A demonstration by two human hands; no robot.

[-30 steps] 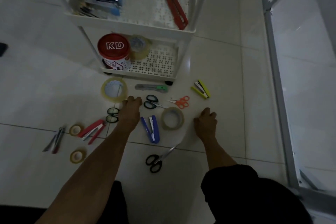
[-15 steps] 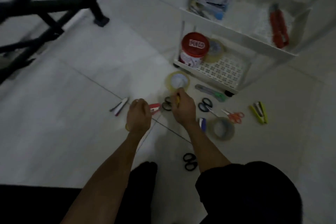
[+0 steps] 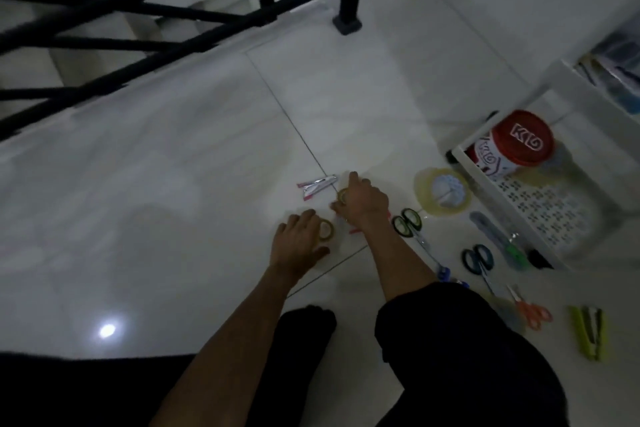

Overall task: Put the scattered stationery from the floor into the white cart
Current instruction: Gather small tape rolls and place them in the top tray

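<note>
My left hand [image 3: 298, 243] curls around a small yellow tape roll [image 3: 326, 230] lying on the floor tiles. My right hand [image 3: 365, 201] reaches across beside it, its fingers closed on a second small tape roll [image 3: 343, 196]. Just beyond lies a silver and pink clipper-like tool [image 3: 317, 184]. A red item [image 3: 356, 230] peeks out under my right wrist. To the right lie a large tape roll [image 3: 441, 194], green-handled scissors [image 3: 407, 220], teal scissors [image 3: 478, 258], a grey and green utility knife [image 3: 498, 243], orange scissors [image 3: 530, 310], a lime stapler [image 3: 588, 335] and a blue stapler [image 3: 445, 274]. The white cart [image 3: 460, 153] stands at the right edge.
A red-lidded tin [image 3: 519, 146] sits in the cart's bottom tray. A black metal railing [image 3: 173, 11] with a post foot [image 3: 346, 24] runs across the top left. My dark-clad knees [image 3: 467, 357] fill the lower right.
The view has swung left, so the cart sits at the right edge. Both hands have moved left to the two small tape rolls and closed on them.
</note>
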